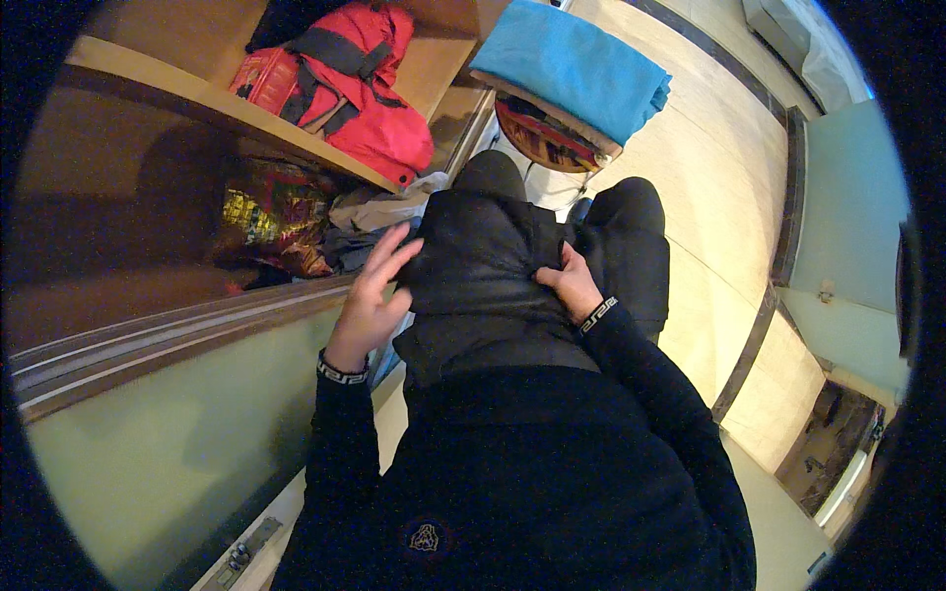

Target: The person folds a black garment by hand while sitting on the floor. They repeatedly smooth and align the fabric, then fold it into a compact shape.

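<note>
A black garment (488, 273) lies across my lap, over dark trousers. My left hand (375, 303) is raised at the garment's left edge, its fingers spread and nothing seen in it. At the garment's right side, my right hand (571, 284) has its thumb and fingers on the dark cloth; whether they pinch it cannot be told. Beyond my knees, a folded blue cloth (573, 66) lies on top of other folded fabrics over a round stool or chair seat (528, 137).
On my left, a wooden cabinet shelf (244, 114) holds a red and black jacket (369, 96). Below it are grey and beige clothes (384, 210) and a shiny patterned bag (259, 210). A sliding door track (177, 332) runs beside me. Pale floor tiles (709, 221) extend to the right.
</note>
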A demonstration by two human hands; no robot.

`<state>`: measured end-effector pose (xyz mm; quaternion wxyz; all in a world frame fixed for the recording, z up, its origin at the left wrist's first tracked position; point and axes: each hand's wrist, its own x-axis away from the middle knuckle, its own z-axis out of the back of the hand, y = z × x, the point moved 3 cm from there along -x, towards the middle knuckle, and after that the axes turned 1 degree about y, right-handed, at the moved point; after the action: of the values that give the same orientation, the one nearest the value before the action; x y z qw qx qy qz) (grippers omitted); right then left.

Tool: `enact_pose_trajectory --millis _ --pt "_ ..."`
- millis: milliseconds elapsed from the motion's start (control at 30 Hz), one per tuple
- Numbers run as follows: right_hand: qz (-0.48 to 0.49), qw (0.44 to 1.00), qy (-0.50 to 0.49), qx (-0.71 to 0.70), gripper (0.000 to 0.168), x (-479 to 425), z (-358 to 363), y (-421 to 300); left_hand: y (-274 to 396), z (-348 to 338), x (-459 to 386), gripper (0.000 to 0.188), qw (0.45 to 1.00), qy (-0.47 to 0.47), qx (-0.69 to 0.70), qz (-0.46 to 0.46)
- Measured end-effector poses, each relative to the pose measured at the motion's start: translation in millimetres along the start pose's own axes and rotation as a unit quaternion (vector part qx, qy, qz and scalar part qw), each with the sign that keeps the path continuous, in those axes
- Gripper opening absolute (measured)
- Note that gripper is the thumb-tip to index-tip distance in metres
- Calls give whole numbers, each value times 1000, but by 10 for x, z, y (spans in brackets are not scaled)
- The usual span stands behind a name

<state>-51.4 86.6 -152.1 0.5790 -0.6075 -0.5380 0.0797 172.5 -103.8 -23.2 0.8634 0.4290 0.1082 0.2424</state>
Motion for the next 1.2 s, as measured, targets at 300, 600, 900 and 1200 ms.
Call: enact_pose_trajectory --millis 300,600,900,1200 --pt "14 999 23 -46 54 -69 105 127 -141 -1087 -459 63 961 -10 -265 -79" --pt "75 987 142 -7 50 46 417 -192 -37 -1141 -455 52 946 -83 -274 -152" --pt "125 822 506 232 31 851 2636 426 -24 -1056 -422 53 948 -94 -276 -127" --pt "-2 954 202 -222 40 477 2982 2063 388 -1294 -497 80 943 -159 -233 -174"
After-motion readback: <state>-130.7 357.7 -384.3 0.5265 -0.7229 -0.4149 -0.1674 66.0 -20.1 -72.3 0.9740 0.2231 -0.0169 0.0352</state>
